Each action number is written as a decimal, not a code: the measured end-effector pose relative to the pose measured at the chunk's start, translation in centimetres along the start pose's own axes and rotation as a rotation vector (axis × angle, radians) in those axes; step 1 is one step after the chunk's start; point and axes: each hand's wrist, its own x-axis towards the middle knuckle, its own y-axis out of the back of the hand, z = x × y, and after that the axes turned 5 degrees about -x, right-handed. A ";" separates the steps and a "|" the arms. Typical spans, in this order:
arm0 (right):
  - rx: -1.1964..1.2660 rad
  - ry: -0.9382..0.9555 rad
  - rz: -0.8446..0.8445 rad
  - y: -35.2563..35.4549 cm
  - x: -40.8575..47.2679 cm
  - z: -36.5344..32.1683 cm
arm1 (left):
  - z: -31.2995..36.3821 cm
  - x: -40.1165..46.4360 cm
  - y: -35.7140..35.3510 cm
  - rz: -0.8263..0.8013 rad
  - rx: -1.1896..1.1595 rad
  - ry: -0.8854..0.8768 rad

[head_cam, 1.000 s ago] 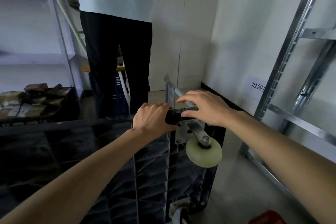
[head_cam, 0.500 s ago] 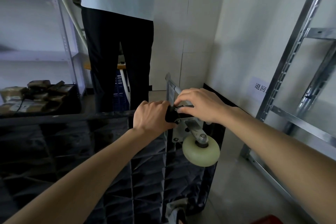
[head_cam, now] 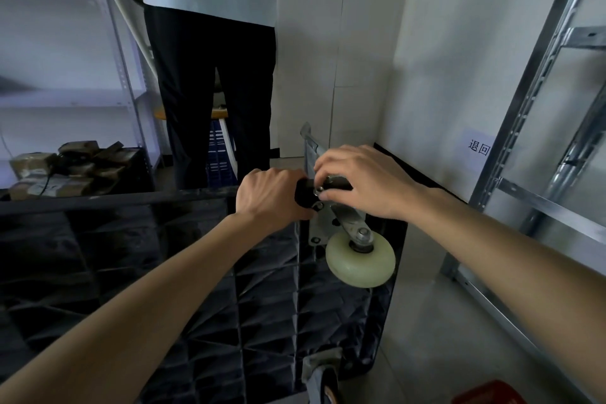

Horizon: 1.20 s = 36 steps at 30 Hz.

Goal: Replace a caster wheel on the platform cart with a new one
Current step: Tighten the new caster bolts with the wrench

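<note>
- Head view: a black platform cart (head_cam: pixel 269 305) lies flipped over, its ribbed plastic underside facing up and filling the lower left.
- At the cart's far right corner sits a caster wheel (head_cam: pixel 360 260): a smooth, pale cream disc tilted toward the camera, with a metal axle nut at its hub. It hangs in a silver metal fork that rises to a flat mounting plate (head_cam: pixel 319 229) bolted to the cart.
- The left hand (head_cam: pixel 272 198) is curled round a black handle-like object (head_cam: pixel 304 195) just left of the plate; what the object is cannot be told.
- The right hand (head_cam: pixel 364 182) arches over the top of the plate, its fingertips (head_cam: pixel 323 196) pinched together on a small metal fastener at the plate's upper edge.
- A second, darker wheel (head_cam: pixel 323 380) shows at the cart's near edge, partly cut off.
- Another person (head_cam: pixel 210 59), in a pale shirt and dark trousers, stands beyond the cart.
- Metal shelving (head_cam: pixel 537 128) stands on the right against a white wall.
- Brown parcels (head_cam: pixel 65 167) lie heaped on the left.
</note>
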 end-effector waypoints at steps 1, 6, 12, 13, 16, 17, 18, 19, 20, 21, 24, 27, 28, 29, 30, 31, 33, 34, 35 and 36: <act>-0.036 0.016 0.009 -0.1 -0.5 -0.1 | 0.0 -0.1 -0.1 0.009 0.000 -0.001; -0.172 0.055 0.119 -1.4 -2.2 -0.2 | -0.3 -0.4 -0.4 0.038 0.011 -0.005; -0.191 0.092 0.165 -2.8 -2.4 -0.4 | -0.5 -0.4 -0.9 0.087 0.019 -0.029; -0.198 0.100 0.169 -2.8 -2.3 -0.3 | -0.5 -0.4 -1.0 0.097 0.018 -0.032; -0.229 0.139 0.169 -2.9 -2.0 0.0 | -0.7 -0.4 -1.2 0.109 0.011 -0.039; -0.239 0.152 0.168 -3.0 -1.9 0.1 | -0.8 -0.4 -1.3 0.109 0.012 -0.040; -0.248 0.166 0.166 -3.0 -1.8 0.2 | -0.8 -0.3 -1.3 0.107 0.014 -0.042; -0.256 0.178 0.163 -3.1 -1.8 0.2 | -0.9 -0.3 -1.4 0.108 0.015 -0.046; -0.260 0.189 0.161 -3.1 -1.7 0.3 | -0.9 -0.3 -1.4 0.110 0.013 -0.051; -0.263 0.200 0.161 -3.1 -1.7 0.3 | -0.9 -0.3 -1.4 0.112 0.011 -0.056; -0.286 0.232 0.159 -3.1 -1.5 0.6 | -1.0 -0.3 -1.6 0.111 0.004 -0.062; -0.298 0.243 0.162 -3.2 -1.4 0.7 | -1.1 -0.2 -1.6 0.109 0.014 -0.065; -0.297 0.243 0.164 -3.2 -1.3 0.7 | -1.1 -0.2 -1.6 0.107 0.019 -0.063; -0.296 0.244 0.165 -3.3 -1.1 0.7 | -1.0 -0.2 -1.6 0.106 0.023 -0.061; -0.296 0.246 0.166 -3.3 -1.0 0.7 | -1.0 -0.3 -1.5 0.104 0.026 -0.060; -0.298 0.247 0.165 -3.3 -0.9 0.7 | -0.9 -0.3 -1.4 0.100 0.028 -0.058; -0.297 0.252 0.166 -3.4 -0.9 0.6 | -0.7 -0.2 -1.1 0.066 0.022 -0.052; -0.293 0.257 0.167 -3.4 -0.9 0.5 | -0.7 0.0 -0.9 0.029 0.008 -0.046; -0.290 0.262 0.169 -3.5 -0.9 0.5 | -0.7 0.3 -0.7 -0.019 -0.019 -0.036; -0.288 0.266 0.169 -3.5 -0.9 0.5 | -0.7 0.8 -0.4 -0.072 -0.054 -0.021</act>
